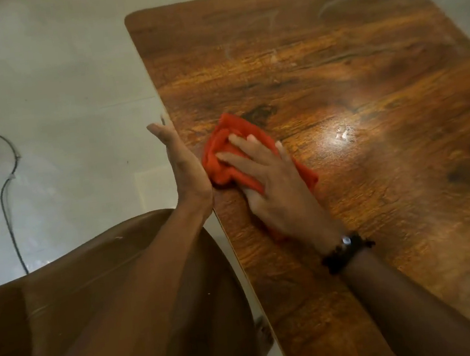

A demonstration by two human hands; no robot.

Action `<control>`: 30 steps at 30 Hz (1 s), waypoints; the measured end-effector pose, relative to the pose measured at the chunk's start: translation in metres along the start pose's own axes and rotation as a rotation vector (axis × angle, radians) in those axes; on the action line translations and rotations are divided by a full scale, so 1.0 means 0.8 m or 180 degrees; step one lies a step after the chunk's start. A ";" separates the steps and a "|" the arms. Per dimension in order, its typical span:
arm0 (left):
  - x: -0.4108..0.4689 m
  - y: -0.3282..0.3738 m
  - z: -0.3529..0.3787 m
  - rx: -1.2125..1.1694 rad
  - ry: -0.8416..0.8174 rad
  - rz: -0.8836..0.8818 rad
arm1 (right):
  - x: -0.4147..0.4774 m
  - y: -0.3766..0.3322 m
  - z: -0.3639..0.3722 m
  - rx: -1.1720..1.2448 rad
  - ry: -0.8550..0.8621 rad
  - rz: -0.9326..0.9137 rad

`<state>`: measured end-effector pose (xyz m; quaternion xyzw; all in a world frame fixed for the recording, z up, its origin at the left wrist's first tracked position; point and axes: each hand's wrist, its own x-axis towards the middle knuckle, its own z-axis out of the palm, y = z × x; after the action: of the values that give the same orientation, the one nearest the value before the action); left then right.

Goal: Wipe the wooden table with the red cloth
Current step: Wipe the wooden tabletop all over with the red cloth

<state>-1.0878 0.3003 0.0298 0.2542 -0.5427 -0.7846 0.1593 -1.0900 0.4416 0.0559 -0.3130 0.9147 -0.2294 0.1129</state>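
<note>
— Where's the cloth?

— The red cloth [218, 147] lies bunched on the tabletop [350, 89], close to its left edge. My right hand [270, 185] is flat on top of it with the fingers spread and nearly straight. I'm pressing it down, not clutching it.

— And your other hand?

— My left hand [183, 166] stands upright at the tabletop's edge, just beside the cloth. The palm faces the cloth and the fingers are straight. It holds nothing.

— How does the cloth handle?

— I'd call it light, soft and limp. It folds over itself in loose ridges, so it probably won't keep a shape. The wood looks glossy, with a bright glare spot to the right of my hand, so I expect the cloth to slide easily.

— Where would you take hold of it?

— Over the thick middle, with a broad palm. I think a pinch at one corner would let the rest trail and bunch. Faint pale streaks show near the far end, so that part likely needs passes too.
</note>
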 end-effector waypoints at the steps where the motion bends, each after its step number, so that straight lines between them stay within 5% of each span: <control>1: -0.001 0.000 0.001 0.0072 0.0041 -0.0018 | 0.031 0.006 -0.002 -0.0059 0.0041 -0.0017; 9: 0.001 -0.005 0.008 0.1840 0.0761 0.0048 | 0.176 0.034 -0.026 -0.0121 0.0012 -0.0066; 21: 0.005 -0.019 0.005 0.2007 0.0875 0.0296 | 0.104 0.234 -0.157 -0.0064 0.0714 0.1986; 24: 0.007 -0.022 0.005 0.1952 0.0882 0.0266 | 0.127 0.194 -0.133 -0.0136 0.0641 0.1750; 30: 0.008 -0.022 0.004 0.1681 0.0858 0.0181 | 0.169 0.040 -0.030 -0.0358 0.0179 0.0302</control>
<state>-1.0945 0.3058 0.0129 0.3735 -0.7088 -0.5706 0.1802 -1.2205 0.3876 0.0523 -0.2686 0.9427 -0.1808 0.0801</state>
